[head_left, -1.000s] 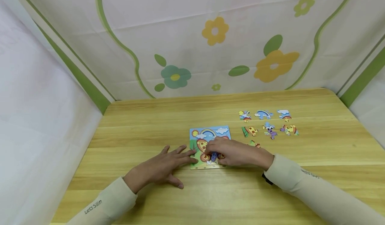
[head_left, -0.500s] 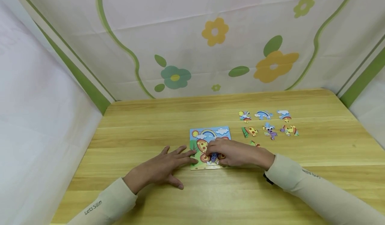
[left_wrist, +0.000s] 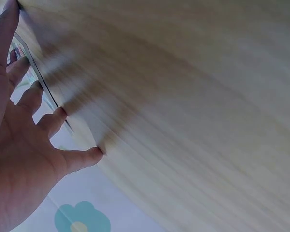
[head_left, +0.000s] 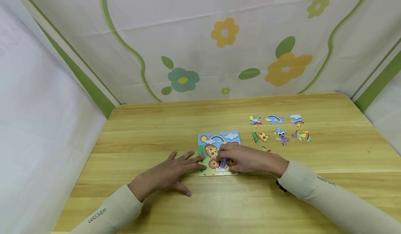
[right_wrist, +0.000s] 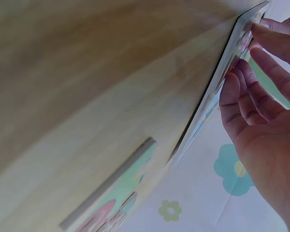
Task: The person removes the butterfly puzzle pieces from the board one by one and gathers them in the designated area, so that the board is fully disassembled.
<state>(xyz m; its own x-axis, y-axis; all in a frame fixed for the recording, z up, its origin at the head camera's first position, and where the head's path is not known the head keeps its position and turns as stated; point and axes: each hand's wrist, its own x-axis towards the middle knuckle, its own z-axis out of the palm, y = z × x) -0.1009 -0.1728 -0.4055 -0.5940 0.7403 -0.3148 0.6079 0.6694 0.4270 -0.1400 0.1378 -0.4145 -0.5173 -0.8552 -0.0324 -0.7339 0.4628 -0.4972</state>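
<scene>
A flat puzzle board (head_left: 205,172) with a sun, rainbow and butterfly picture lies on the wooden table. My left hand (head_left: 170,173) is spread at its left side, two fingertips over the edge; in the left wrist view the fingers (left_wrist: 50,123) reach down to board and table. Over the board's right half, my right hand (head_left: 245,158) has thumb and fingers bent around a purple puzzle piece (head_left: 223,163), low on the board's surface. Much of that piece and the board's right side are hidden under this hand. The right wrist view shows its fingertips (right_wrist: 230,89) against the board.
Loose puzzle pieces lie in rows right of the board, among them a rainbow piece (head_left: 275,119), a cloud piece (head_left: 296,118) and a blue-purple face piece (head_left: 282,136). A nearer piece (head_left: 266,149) is partly behind my right wrist. A flowered cloth wall (head_left: 200,53) stands behind the table.
My right hand has shifted very slightly to the right over the board. The left hand, the board and the loose pieces stay put.
</scene>
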